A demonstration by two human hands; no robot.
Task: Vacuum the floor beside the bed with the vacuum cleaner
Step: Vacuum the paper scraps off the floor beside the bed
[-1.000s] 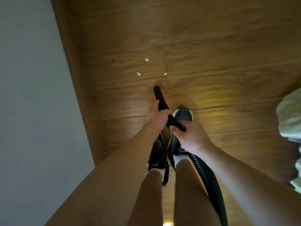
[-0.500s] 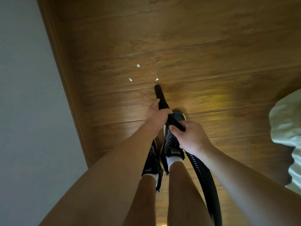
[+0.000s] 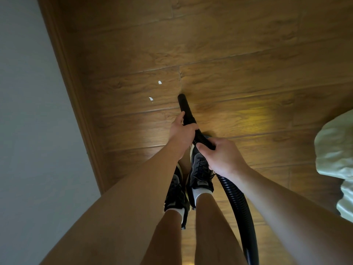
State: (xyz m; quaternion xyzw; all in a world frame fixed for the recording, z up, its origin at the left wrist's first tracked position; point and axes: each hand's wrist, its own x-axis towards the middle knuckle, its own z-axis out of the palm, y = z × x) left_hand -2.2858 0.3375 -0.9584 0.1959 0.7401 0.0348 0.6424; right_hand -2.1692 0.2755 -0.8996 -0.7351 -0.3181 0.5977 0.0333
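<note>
The right hand [image 3: 222, 156] wraps the vacuum's ribbed hose [image 3: 239, 205]; the left hand [image 3: 182, 131] clasps the black nozzle [image 3: 186, 109], tip on the wooden floor [image 3: 248, 44]. Two white scraps [image 3: 150, 99] (left of the tip) could scatter toward the baseboard [image 3: 76, 100] if nudged.

Head-worn, wide-angle, aimed almost straight down past forearms and legs onto the floor [image 3: 238, 88]. Close on both hands; wall [image 3: 28, 111] at frame left, bed [image 3: 336, 150] edge at right. Single view only.
</note>
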